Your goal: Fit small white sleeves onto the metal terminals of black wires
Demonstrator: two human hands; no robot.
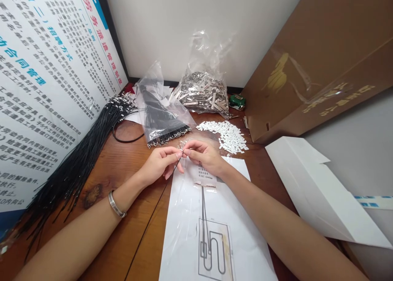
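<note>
Left hand (161, 163) and right hand (204, 155) met mid-frame, both pinched closed on a thin black wire (150, 220). Its tail ran to the bottom edge, left of centre.

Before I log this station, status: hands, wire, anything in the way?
Left hand, right hand pinching black wire. Wire trails over tabletop; pinched spot unclear. White pieces beyond hands, not blocking.

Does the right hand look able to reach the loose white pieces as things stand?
Probably yes: the white pieces lie just beyond the right hand, seemingly unblocked, though it appears to be pinching the black cord.
</note>
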